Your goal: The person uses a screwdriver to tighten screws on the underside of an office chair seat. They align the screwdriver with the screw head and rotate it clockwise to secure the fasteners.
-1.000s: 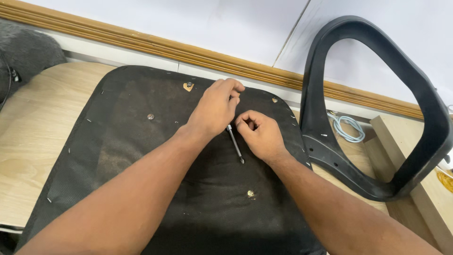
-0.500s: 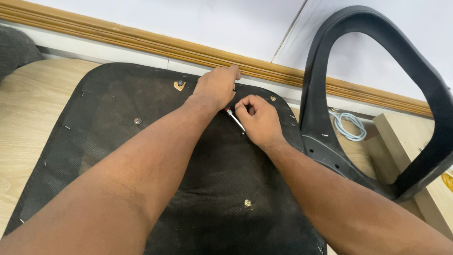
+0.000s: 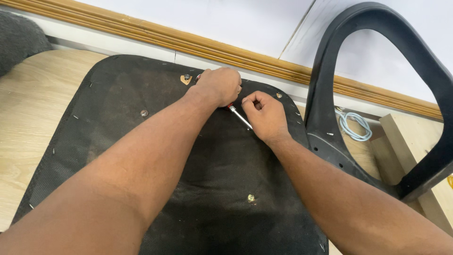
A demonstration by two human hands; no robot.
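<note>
My left hand [image 3: 218, 86] is curled shut over the handle end of a screwdriver [image 3: 238, 115], near the far edge of the black seat underside [image 3: 212, 174]. My right hand [image 3: 264, 115], fingers closed, pinches the metal shaft just beside it. A bolt on a brass plate [image 3: 186, 78] sits just left of the left hand. The black chair frame [image 3: 377, 94] stands past the seat's right edge.

A black seat base [image 3: 118, 156] lies flat on the wooden floor [image 3: 28, 104].
</note>
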